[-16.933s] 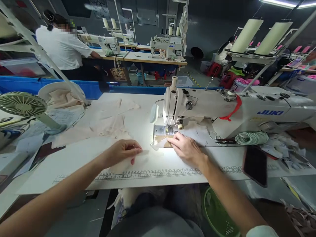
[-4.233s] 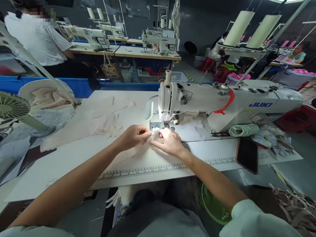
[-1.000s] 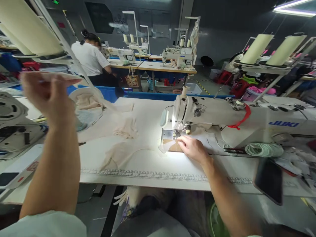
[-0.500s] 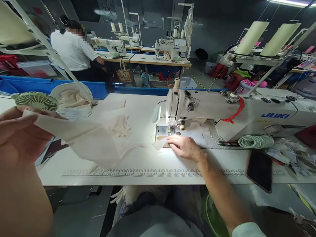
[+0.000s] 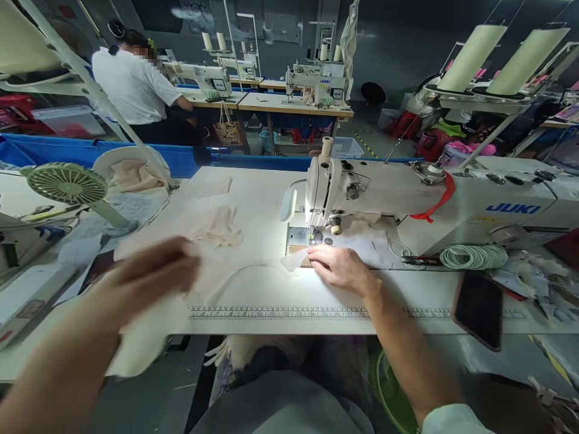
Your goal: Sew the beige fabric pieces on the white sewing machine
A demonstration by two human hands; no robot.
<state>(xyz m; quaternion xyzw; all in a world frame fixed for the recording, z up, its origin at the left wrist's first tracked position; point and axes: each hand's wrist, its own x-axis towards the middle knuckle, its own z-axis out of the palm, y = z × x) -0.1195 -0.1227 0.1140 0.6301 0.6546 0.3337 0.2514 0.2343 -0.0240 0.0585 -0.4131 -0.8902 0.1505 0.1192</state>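
Note:
My right hand [image 5: 339, 268] rests just in front of the sewing machine's [image 5: 353, 196] presser foot. Its fingers are bent together on the edge of a thin white fabric piece [image 5: 294, 260], pressing it to the machine bed. My left hand [image 5: 158, 271] hangs smeared by motion above the left of the table; whether it grips anything does not show. Below and around it lies a pale, sheer fabric [image 5: 140, 343], partly hanging over the front table edge. Beyond it is a small crumpled beige fabric piece [image 5: 217, 228].
A green fan [image 5: 70, 184] stands at the left, beside a round container [image 5: 102, 163] of beige cloth. A phone [image 5: 478, 308], a coil of pale green cord [image 5: 474, 257] and fabric scraps [image 5: 538, 286] lie at the right. Another person [image 5: 136, 90] sits further back.
My left hand has moved right and lower, from beside the fan toward the middle of the table. The sheer fabric it held raised has dropped. My right hand stays by the presser foot.

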